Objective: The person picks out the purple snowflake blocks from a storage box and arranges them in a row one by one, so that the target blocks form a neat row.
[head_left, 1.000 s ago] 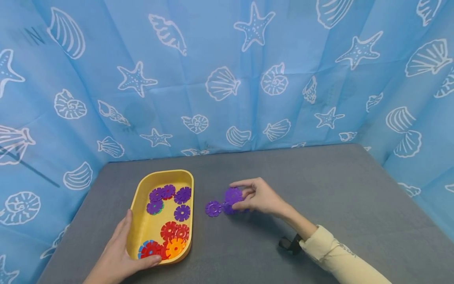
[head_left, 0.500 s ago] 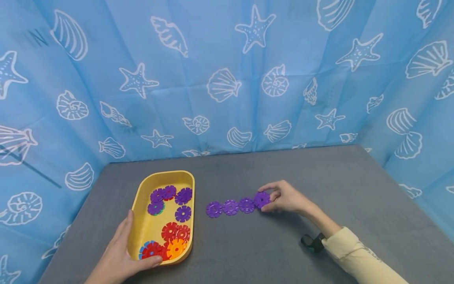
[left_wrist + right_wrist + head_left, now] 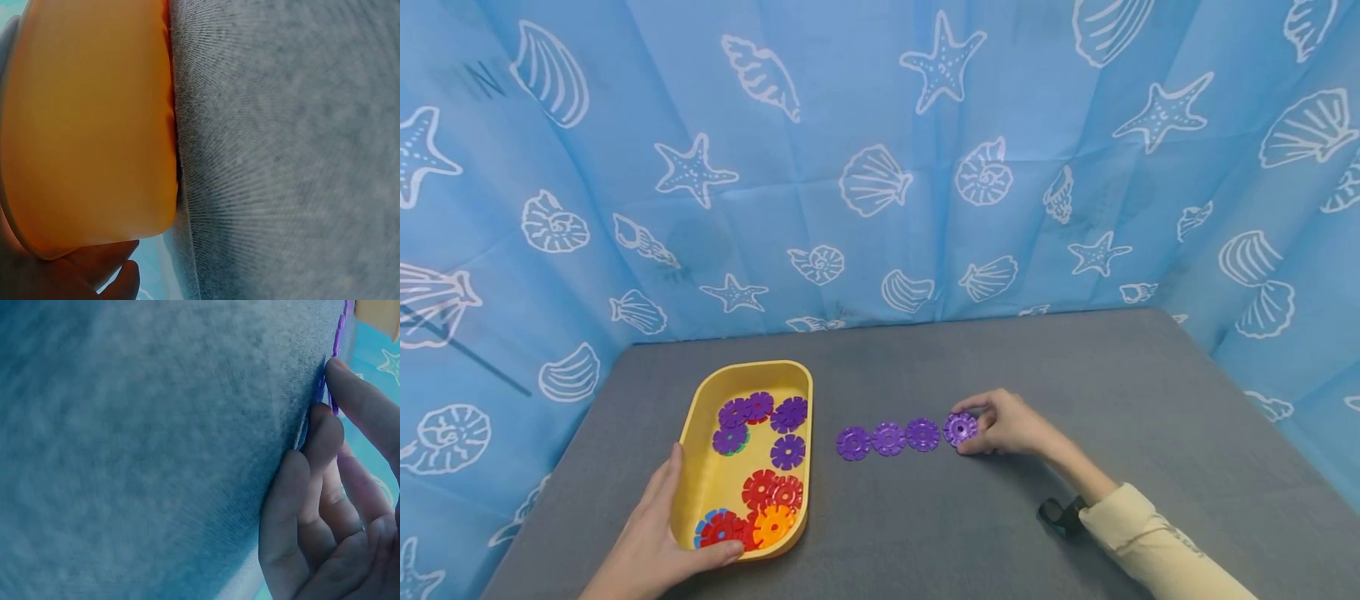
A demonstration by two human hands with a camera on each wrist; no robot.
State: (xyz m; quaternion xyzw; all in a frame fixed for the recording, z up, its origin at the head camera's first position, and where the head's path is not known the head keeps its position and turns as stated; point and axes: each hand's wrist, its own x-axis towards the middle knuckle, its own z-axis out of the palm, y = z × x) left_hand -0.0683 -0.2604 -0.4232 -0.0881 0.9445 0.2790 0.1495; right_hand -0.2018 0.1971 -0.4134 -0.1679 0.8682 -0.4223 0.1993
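Note:
My left hand (image 3: 643, 529) holds the near left corner of a yellow plastic bin (image 3: 696, 467), its thumb over the near rim and its fingers along the left side. In the left wrist view, the bin's outer wall (image 3: 87, 125) fills the left part, with fingers below. My right hand (image 3: 1003, 425) pinches a purple notched plastic disc (image 3: 959, 430) by its edge, thumb on the near side and index finger on the far side. Left of it lie three purple discs (image 3: 888, 438) in a row, a narrow gap before the pinched one.
Inside the bin are purple discs (image 3: 787, 452), red discs (image 3: 760, 487), an orange disc (image 3: 773, 525) and bits of blue and green ones. A dark strap (image 3: 1060, 517) shows by the right cuff. A blue shell-print curtain (image 3: 865, 242) hangs behind the grey table (image 3: 1112, 375).
My right hand has moved right from above the row, uncovering the discs, and its disc now sits at the row's right end, slightly apart. My left hand stays on the bin.

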